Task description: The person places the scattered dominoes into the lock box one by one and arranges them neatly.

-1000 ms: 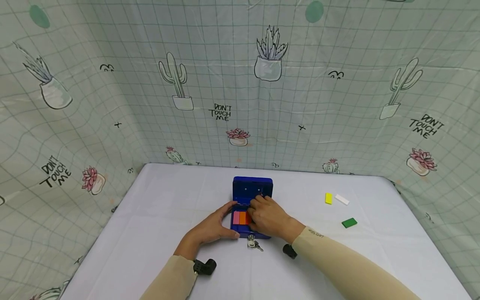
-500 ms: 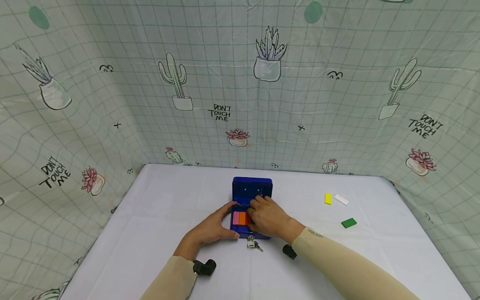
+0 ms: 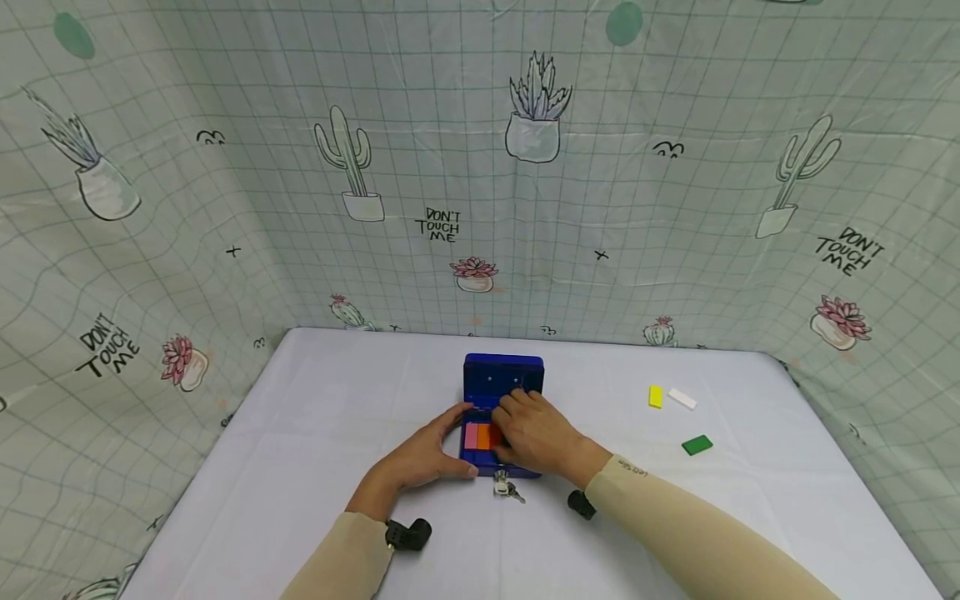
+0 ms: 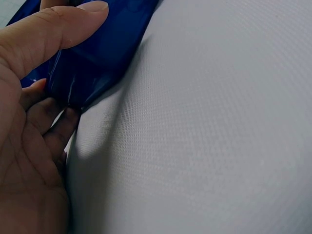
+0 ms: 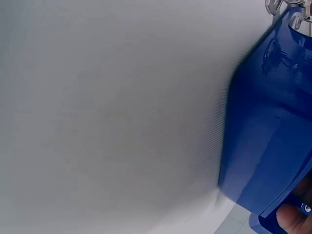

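Observation:
A small blue cash box [image 3: 470,468] stands on the table with its lid [image 3: 477,379] raised. My left hand [image 3: 425,454] grips its left side, thumb at the front corner and fingers toward the back; the left wrist view shows the thumb [image 4: 83,24] lying on the blue wall. Inside the box, a pink tile [image 3: 471,436], an orange tile [image 3: 483,437] and a red tile [image 3: 494,437] sit side by side. My right hand [image 3: 536,433] reaches in from the right with bent fingers, thumb and fingertips at opposite ends of the red tile. That hand hides the box's right half.
Keys [image 3: 510,490] hang from the lock at the box's front. Off to the right on the white tablecloth [image 3: 600,550] lie a yellow tile [image 3: 656,397], a white tile [image 3: 682,399] and a green tile [image 3: 697,445]. A patterned curtain [image 3: 405,275] rises behind the table.
Both hands keep their places at the box. The right wrist shifts very slightly, while the tiles inside and outside the box stay where they were.

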{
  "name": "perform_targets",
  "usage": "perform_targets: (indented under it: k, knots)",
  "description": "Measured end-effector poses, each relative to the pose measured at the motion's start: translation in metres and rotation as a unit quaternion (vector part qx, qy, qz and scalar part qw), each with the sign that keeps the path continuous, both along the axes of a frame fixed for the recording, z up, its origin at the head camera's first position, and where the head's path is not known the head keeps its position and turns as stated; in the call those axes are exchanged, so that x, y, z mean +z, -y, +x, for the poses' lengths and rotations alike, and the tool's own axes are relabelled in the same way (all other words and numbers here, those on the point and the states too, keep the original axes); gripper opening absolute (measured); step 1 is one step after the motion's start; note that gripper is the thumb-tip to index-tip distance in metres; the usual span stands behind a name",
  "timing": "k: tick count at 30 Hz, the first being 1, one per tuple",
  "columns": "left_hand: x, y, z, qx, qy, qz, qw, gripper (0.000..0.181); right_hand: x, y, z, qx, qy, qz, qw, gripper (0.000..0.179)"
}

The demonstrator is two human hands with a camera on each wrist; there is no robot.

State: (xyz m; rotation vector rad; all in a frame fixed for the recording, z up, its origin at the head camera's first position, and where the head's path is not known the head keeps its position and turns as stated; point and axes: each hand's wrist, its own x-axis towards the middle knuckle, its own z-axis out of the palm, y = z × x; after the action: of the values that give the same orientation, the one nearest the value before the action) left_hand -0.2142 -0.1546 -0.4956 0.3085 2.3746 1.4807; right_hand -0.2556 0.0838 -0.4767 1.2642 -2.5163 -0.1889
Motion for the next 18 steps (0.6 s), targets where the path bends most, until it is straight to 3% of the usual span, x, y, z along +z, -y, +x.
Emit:
perform_targets:
  k: [18]
  knots:
    - [-0.003, -0.001, -0.002, -0.002, 0.001, 0.003, 1.0, 0.104, 0.001, -0.013, 0.0, 0.002, -0.027, -0.04, 0.9988, 0.041]
